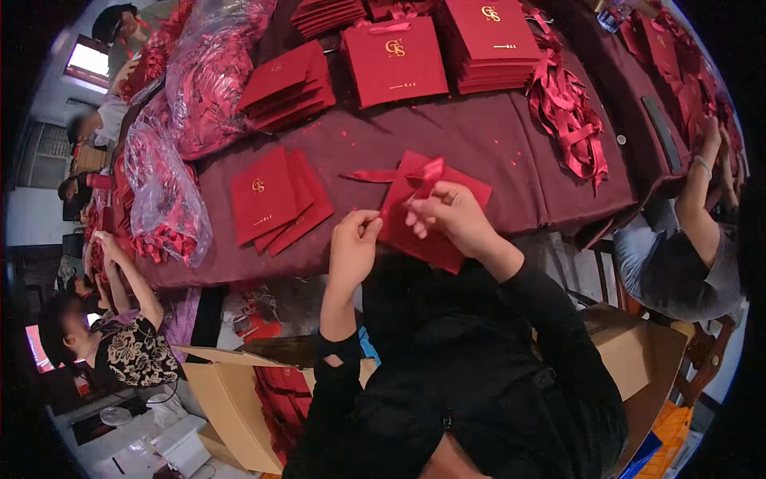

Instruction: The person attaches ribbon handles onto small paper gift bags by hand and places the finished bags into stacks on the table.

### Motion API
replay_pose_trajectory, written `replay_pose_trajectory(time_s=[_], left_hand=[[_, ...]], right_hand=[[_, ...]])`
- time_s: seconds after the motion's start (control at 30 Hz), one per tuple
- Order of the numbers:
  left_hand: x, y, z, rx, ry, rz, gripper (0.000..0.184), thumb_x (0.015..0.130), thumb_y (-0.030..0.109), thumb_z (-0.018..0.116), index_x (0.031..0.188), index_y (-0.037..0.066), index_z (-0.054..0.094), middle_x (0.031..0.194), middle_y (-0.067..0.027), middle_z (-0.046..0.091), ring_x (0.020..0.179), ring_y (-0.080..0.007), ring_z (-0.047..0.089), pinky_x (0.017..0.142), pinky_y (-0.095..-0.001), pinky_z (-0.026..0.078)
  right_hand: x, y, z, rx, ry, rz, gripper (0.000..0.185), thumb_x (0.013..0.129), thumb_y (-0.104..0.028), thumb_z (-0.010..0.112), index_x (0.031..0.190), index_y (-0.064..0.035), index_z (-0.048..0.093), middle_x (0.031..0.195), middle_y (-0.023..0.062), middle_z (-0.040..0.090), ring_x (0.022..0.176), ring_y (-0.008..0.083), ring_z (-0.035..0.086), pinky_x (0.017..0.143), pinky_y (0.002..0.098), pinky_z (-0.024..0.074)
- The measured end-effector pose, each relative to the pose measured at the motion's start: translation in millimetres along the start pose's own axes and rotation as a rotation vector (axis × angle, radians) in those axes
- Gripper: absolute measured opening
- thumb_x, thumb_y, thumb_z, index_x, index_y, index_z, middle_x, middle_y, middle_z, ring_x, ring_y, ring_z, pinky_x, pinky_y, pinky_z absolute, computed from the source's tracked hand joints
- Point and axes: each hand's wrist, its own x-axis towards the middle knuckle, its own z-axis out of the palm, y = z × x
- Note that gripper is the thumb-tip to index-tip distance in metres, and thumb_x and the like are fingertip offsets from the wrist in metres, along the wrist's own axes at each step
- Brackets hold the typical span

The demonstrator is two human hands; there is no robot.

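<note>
Red bag (465, 182), aslant, axis unclear — hands (355, 239) (459, 219) near

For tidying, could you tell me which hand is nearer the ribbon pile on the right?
Right. The right hand is over the bag, left of the ribbon pile; the left hand is farther left, by the bag's edge.

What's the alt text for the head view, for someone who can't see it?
A person's left hand and right hand work over a red bag and its ribbon on a cloth-covered table. Around them are stacked bags, loose ribbons, plastic sacks and other people.
</note>
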Motion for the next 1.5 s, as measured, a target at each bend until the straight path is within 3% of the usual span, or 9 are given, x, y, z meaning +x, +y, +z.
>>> replay_pose_trajectory(time_s=[0.2,0.4,0.63,0.97,1.07,1.23,1.27,1.33,1.5], left_hand=[[-2.0,-6.4,2.5,-0.084,0.007,0.019,0.015,0.088,0.011,0.064,0.096,-0.001,0.067,0.063,0.0051,0.045,0.059,-0.0044,0.039,0.053,-0.0239,0.034],[-10.8,10.8,-1.5,-0.064,0.023,0.090,0.015,0.087,0.009,0.064,0.098,-0.001,0.067,0.067,0.0001,0.049,0.062,-0.0071,0.041,0.055,-0.0243,0.035],[-18.7,28.3,-6.5,-0.095,0.009,0.091,0.013,0.083,0.006,0.064,0.094,-0.001,0.066,0.079,-0.0112,0.061,0.069,-0.0220,0.053,0.062,-0.0324,0.042],[-19.6,23.3,1.0,-0.081,0.033,0.160,0.013,0.084,0.004,0.064,0.095,-0.002,0.066,0.081,-0.0120,0.061,0.070,-0.0243,0.054,0.063,-0.0334,0.043],[-21.4,23.1,2.6,-0.081,0.061,0.192,0.016,0.085,0.003,0.064,0.099,-0.004,0.065,0.081,-0.0068,0.058,0.065,-0.0134,0.046,0.062,-0.0266,0.040],[-10.6,6.4,-7.8,-0.309,-0.163,0.167,0.019,0.085,0.002,0.062,0.103,-0.004,0.064,0.084,-0.0087,0.059,0.073,-0.0145,0.053,0.071,-0.0247,0.043],[-3.8,-2.0,-12.8,-0.319,-0.257,0.143,0.018,0.081,0.000,0.062,0.099,-0.001,0.065,0.084,-0.0119,0.059,0.078,-0.0263,0.055,0.076,-0.0327,0.046],[-1.0,0.8,-13.9,-0.138,-0.221,0.288,0.020,0.080,-0.001,0.061,0.099,-0.001,0.065,0.086,-0.0112,0.059,0.082,-0.0272,0.055,0.078,-0.0335,0.045],[2.7,-5.4,-4.1,0.017,-0.144,0.509,0.017,0.077,-0.002,0.061,0.094,-0.001,0.063,0.091,-0.0131,0.058,0.090,-0.0319,0.054,0.079,-0.0373,0.045]], right_hand=[[-10.3,-9.6,-27.9,0.567,-0.040,-0.034,0.015,0.094,-0.016,0.058,0.102,-0.0027,0.057,0.087,0.0075,0.063,0.070,0.0122,0.058,0.059,0.0234,0.0447],[-26.4,-2.1,-0.6,0.038,-0.084,-0.010,0.017,0.084,-0.001,0.067,0.100,-0.0009,0.062,0.089,0.0065,0.064,0.078,0.0111,0.062,0.071,0.0240,0.0508],[-20.8,9.3,12.6,-0.500,0.017,-0.227,0.010,0.086,-0.004,0.067,0.091,0.0016,0.060,0.081,0.0057,0.064,0.067,0.0114,0.062,0.061,0.0241,0.0502],[-13.3,20.3,16.1,-0.575,0.135,-0.247,0.017,0.082,-0.014,0.069,0.085,0.0024,0.066,0.078,0.0088,0.068,0.072,0.0114,0.063,0.063,0.0292,0.0485],[-10.3,26.1,15.5,-0.665,0.186,-0.266,0.018,0.082,-0.015,0.069,0.084,0.0025,0.066,0.071,0.0132,0.066,0.066,0.0127,0.062,0.059,0.0312,0.0472],[-6.1,30.1,4.6,-0.942,0.142,-0.136,0.020,0.082,-0.015,0.070,0.083,0.0033,0.064,0.067,0.0213,0.059,0.059,0.0259,0.060,0.056,0.0374,0.0444],[-7.3,25.3,7.7,-0.941,0.143,-0.141,0.020,0.082,-0.015,0.070,0.083,0.0033,0.064,0.067,0.0213,0.059,0.059,0.0259,0.060,0.056,0.0374,0.0444],[-11.7,12.5,15.9,-0.841,0.033,-0.382,0.021,0.082,-0.014,0.070,0.085,0.0046,0.060,0.069,0.0209,0.058,0.062,0.0321,0.061,0.057,0.0388,0.0452],[-3.5,20.5,3.9,-0.887,-0.024,-0.456,0.023,0.083,-0.013,0.069,0.094,0.0024,0.056,0.071,0.0177,0.061,0.065,0.0334,0.063,0.058,0.0389,0.0463]])
